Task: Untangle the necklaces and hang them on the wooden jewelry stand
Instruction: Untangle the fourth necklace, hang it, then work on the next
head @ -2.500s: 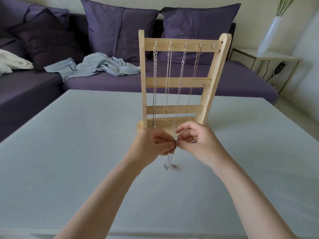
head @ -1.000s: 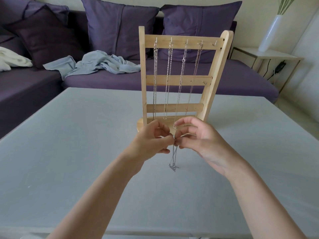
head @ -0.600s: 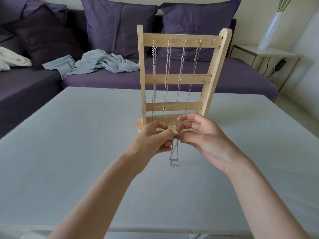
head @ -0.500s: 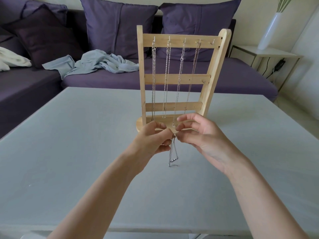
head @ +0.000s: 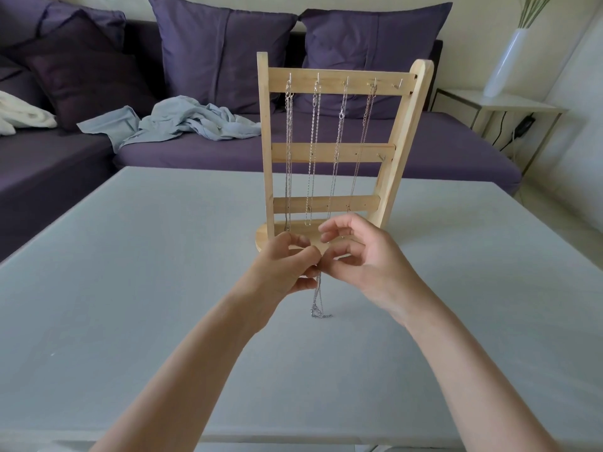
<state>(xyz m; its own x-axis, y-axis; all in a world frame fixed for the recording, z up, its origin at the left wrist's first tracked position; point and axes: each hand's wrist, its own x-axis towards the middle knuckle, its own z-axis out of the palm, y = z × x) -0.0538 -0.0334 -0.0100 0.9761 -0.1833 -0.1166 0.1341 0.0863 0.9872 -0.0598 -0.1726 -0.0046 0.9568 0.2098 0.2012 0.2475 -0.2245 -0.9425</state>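
A wooden jewelry stand (head: pixel 403 138) rises at the middle of the grey table (head: pixel 130 288). Several silver chains (head: pixel 312 151) hang from hooks on its top bar; the hook at the far right end is bare. Just in front of the stand's base, my left hand (head: pixel 284 269) and my right hand (head: pixel 362 259) meet fingertip to fingertip. Together they pinch the top of a thin silver necklace (head: pixel 318 298). It hangs down between them, and its lower end lies bunched on the table.
A purple sofa (head: pixel 440 148) with cushions stands behind the table, with a pale blue cloth (head: pixel 182 122) crumpled on the seat. A white vase (head: pixel 504 60) stands on a side table (head: pixel 509 102) at the back right.
My hands stay together in front of the stand's base, still pinching the necklace. The hanging chain has swung a little and its lower end now trails to the right on the table.
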